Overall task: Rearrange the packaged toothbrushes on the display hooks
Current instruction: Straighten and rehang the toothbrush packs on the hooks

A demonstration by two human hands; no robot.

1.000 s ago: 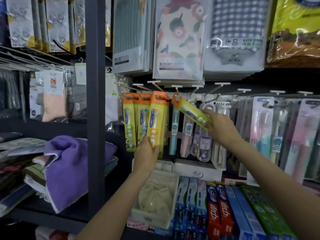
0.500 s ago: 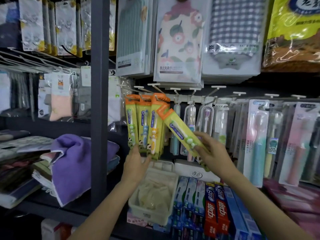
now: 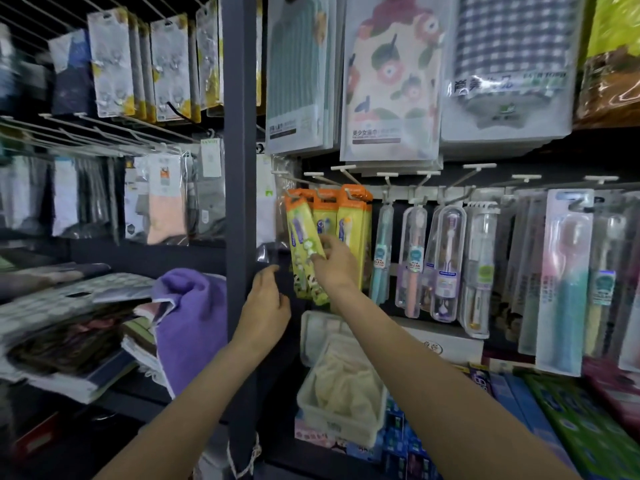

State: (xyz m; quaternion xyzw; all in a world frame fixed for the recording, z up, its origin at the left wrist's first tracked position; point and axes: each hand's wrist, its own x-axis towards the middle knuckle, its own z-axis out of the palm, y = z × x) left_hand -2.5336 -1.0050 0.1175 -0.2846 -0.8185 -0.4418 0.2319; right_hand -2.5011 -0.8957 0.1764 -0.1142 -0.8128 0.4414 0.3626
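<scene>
Head view: my right hand [image 3: 334, 268] has its grip pinched on the lower half of a yellow toothbrush pack [image 3: 304, 237], tilted against the packs hanging on the left hooks [image 3: 313, 183]. I see my left hand [image 3: 266, 303] below-left, fingers loosely curled, holding nothing.

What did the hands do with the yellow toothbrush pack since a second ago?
The right hand carried the yellow toothbrush pack leftward, from the clear-cased brushes to the front of the leftmost orange-topped packs, and holds it there tilted. The left hand let go of those packs and dropped away, holding nothing. The hanging packs and clear-cased toothbrushes stayed put.
</scene>
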